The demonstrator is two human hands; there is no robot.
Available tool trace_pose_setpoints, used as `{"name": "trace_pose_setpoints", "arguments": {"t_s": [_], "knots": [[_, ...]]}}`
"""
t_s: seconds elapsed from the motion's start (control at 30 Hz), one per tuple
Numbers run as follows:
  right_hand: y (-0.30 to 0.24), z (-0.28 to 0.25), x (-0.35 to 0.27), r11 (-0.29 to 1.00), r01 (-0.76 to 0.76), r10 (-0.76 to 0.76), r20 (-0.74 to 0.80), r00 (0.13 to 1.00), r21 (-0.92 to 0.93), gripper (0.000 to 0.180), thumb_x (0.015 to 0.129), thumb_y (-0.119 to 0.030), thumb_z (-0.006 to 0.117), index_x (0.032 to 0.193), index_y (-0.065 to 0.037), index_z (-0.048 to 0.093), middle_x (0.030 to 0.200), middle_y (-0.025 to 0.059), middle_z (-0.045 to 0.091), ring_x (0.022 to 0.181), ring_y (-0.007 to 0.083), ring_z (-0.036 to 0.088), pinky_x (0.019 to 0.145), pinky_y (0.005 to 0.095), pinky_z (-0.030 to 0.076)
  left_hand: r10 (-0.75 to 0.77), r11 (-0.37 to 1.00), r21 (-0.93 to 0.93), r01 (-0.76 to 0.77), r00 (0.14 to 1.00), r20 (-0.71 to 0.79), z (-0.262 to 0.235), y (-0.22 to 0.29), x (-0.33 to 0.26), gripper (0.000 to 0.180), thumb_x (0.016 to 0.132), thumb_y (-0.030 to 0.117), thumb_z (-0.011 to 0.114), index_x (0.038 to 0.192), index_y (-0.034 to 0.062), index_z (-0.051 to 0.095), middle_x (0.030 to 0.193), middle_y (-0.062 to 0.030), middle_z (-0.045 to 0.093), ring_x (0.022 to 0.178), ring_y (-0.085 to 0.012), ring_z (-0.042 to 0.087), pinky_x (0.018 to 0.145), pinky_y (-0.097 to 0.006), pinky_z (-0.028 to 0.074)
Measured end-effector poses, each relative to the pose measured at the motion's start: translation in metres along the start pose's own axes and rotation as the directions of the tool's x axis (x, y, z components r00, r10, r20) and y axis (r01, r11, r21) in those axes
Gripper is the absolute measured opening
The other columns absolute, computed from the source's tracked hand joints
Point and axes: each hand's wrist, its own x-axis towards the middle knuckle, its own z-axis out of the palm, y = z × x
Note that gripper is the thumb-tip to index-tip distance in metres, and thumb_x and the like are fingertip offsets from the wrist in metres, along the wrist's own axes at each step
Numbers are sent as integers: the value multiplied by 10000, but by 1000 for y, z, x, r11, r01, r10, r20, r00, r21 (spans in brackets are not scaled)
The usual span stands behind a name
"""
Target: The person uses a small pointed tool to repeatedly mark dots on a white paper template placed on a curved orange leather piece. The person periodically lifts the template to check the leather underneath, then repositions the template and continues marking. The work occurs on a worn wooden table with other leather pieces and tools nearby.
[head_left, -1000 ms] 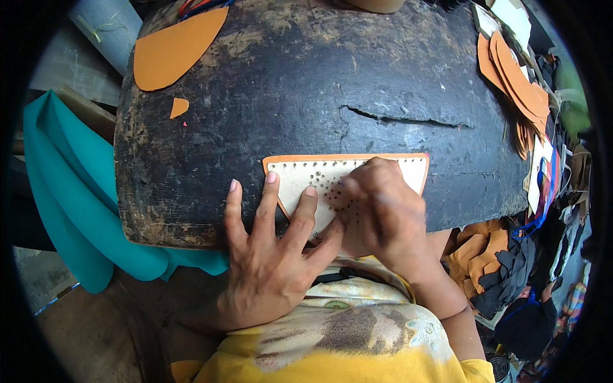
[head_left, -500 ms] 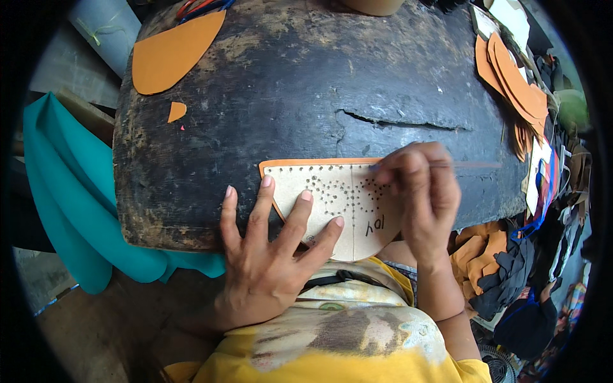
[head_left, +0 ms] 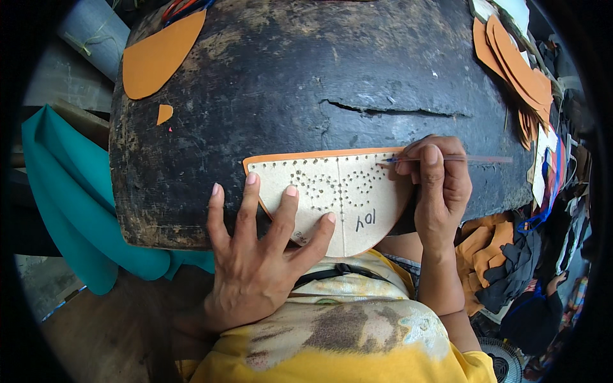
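A pale cardboard template dotted with small holes lies on an orange leather piece at the near edge of a dark, worn wooden board. My left hand presses flat on the template's left part with fingers spread. My right hand is at the template's right end, holding a thin clear pen whose tip touches the upper right of the template.
A large orange leather cutout and a small orange scrap lie at the board's far left. Stacked orange pieces sit at the right edge. Teal cloth hangs left. Dark and orange offcuts pile at the right.
My right hand has moved from the middle of the template to its right end, uncovering the hole pattern. The template and leather have slid slightly toward me. My left hand stays pressed down.
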Motion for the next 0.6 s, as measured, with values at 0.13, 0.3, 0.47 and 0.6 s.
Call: {"name": "trace_pose_setpoints", "arguments": {"t_s": [0.13,0.3,0.47,0.6], "knots": [[-1,-1,-1,1000,12,-12,36,999,1,143,1054,-69,498,960,28,547,895,103,603,699,144,602,643,274,501,7,1000,2,-7,1000,16,-4,1,3,324,967,284,530,1263,301,659,1271,-155,559,1226,-500,532,1050,-748,288],[-3,-1,-3,1000,3,-2,43,999,-12,143,1055,-66,489,961,23,549,897,104,597,705,143,594,648,275,497,14,1000,3,-14,1000,25,-8,1,5,323,955,276,541,1252,298,668,1262,-163,559,1207,-504,541,1045,-749,298],[-3,1,-1,1000,-13,14,-41,999,4,158,1058,-71,487,953,29,550,897,99,596,725,140,592,665,275,494,15,1000,7,-15,1000,12,-6,1,6,320,956,271,542,1248,293,670,1262,-165,560,1204,-502,543,1041,-748,304],[-1,2,0,997,57,-59,34,998,56,151,1037,-51,512,922,38,554,849,112,602,682,164,598,628,286,493,1,1000,7,-1,1000,-2,-4,2,5,338,887,314,659,1221,303,708,1279,-150,567,1248,-474,522,1072,-722,276]]}}
